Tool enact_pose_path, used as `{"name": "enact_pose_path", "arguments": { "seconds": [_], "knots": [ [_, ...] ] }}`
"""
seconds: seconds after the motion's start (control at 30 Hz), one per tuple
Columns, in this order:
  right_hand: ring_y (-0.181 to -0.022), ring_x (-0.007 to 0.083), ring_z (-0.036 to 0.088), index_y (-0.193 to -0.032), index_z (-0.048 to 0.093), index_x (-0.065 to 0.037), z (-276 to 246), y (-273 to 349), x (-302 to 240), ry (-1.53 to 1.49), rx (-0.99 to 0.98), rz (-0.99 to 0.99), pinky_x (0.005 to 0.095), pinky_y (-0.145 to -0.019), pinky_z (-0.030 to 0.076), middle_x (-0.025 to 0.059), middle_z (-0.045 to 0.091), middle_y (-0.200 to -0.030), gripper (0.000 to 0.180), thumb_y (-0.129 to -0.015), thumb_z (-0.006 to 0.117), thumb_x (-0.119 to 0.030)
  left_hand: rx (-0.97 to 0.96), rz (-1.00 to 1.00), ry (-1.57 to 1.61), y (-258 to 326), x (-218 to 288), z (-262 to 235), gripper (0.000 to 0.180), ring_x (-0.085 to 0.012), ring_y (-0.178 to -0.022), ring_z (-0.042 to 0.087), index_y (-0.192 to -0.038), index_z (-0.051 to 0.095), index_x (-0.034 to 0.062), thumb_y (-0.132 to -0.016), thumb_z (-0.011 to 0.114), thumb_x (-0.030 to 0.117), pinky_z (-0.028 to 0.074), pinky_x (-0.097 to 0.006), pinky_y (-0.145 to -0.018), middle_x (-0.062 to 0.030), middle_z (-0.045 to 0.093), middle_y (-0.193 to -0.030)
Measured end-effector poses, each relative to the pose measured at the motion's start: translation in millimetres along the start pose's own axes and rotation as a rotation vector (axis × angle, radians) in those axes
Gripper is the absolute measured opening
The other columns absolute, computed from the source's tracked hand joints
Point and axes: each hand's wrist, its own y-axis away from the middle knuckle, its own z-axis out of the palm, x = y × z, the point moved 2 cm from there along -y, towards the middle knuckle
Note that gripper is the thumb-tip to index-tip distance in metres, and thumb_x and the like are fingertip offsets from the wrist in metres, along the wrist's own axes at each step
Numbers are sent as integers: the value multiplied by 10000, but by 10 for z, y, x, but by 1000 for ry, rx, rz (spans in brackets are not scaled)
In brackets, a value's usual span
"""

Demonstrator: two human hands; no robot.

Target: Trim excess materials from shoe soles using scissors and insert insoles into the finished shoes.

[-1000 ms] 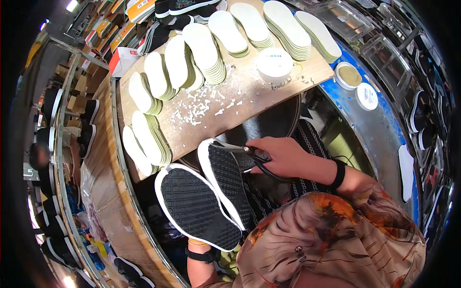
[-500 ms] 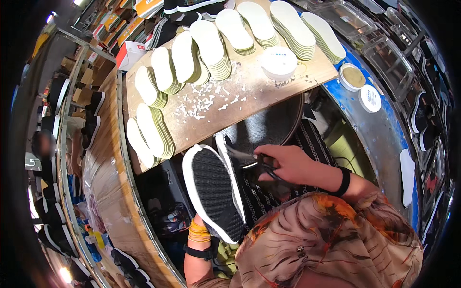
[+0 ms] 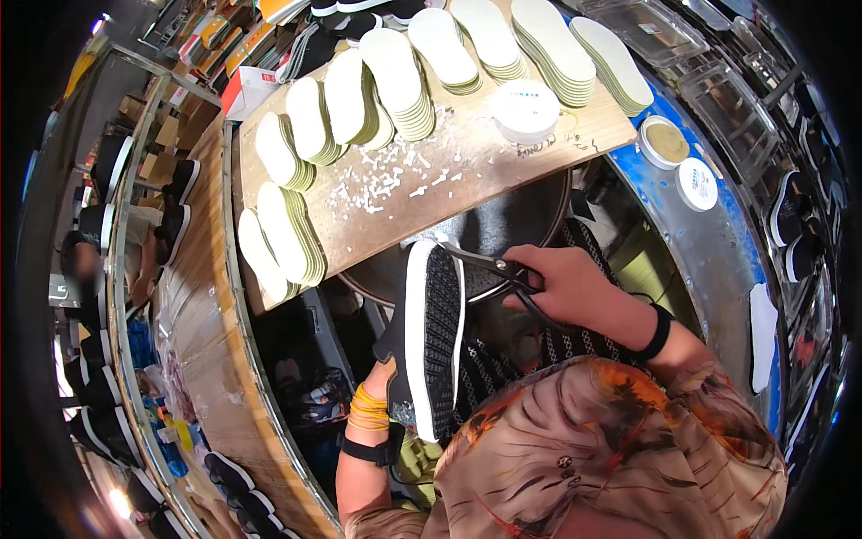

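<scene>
A black shoe [image 3: 417, 337] with a thick white sole edge stands on end, toe up, in front of my body. My left hand [image 3: 381, 377] grips it from behind near the heel; most of its fingers are hidden by the shoe. Whether a second shoe is held against it I cannot tell. Dark scissors [image 3: 485, 261] are in my right hand [image 3: 575, 286], fingers wrapped round the handles. Their blade tips reach the toe of the shoe. Under the toe's far side lies a round dark basin [image 3: 558, 211], partly covered by the board.
Ahead is a wooden board [image 3: 359, 235] with several stacks of pale insoles [image 3: 395, 85], scattered white scraps [image 3: 382, 184] and a white round tub [image 3: 524, 110]. At right, a blue metal table [image 3: 696, 260] bears an open tub [image 3: 664, 142] and a lid [image 3: 698, 184]. Shoes line a rack at left.
The shoe has turned from showing its black tread to showing its white side edge. The scissors, blurred before, have come to its toe. My left forearm has shifted slightly left.
</scene>
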Motion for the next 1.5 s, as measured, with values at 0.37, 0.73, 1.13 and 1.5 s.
{"name": "enact_pose_path", "arguments": {
  "seconds": [0.37, 0.73, 1.13, 1.5],
  "knots": [
    [-717, 314, 621, -1093, 548, -93, 38, -110, -21, 59, 115, -105, 394, -617, 491, 118, 607, -736, 505, -721, 708, -396, 146, 83, 321, -180, 139, 138, 420, -146, -1054, 505, -1286, 445, 24, -917, 525, 210, 412, -290, -930, -37, 556, -1169],
    [-887, 316, 634, -1118, 582, -50, -577, 445, 888, 124, 517, 306, 390, -754, 474, 212, 631, -971, 438, -748, 708, -248, 110, 227, 852, -115, 59, 120, 423, -150, -1064, 497, -1291, 442, 32, -933, 497, 252, 407, -298, -943, -40, 553, -1176],
    [-979, 364, 593, -1188, 536, -93, -1399, 1779, 2049, 850, 146, 1161, 460, -842, 470, 219, 617, -1049, 459, -764, 622, -244, -75, 283, 1021, -247, 65, 200, 431, -154, -1074, 488, -1296, 439, 42, -950, 467, 296, 400, -307, -957, -43, 549, -1184],
    [-1116, 352, 503, -1317, 409, -43, 265, -441, -24, 125, -76, -42, 381, -953, 405, 198, 481, -1258, 703, -745, 690, -339, 471, 527, -675, -919, 634, 341, 198, -155, -683, 520, -889, 552, -43, -847, 596, 145, 425, -344, -609, -99, 541, -722]
  ]
}}
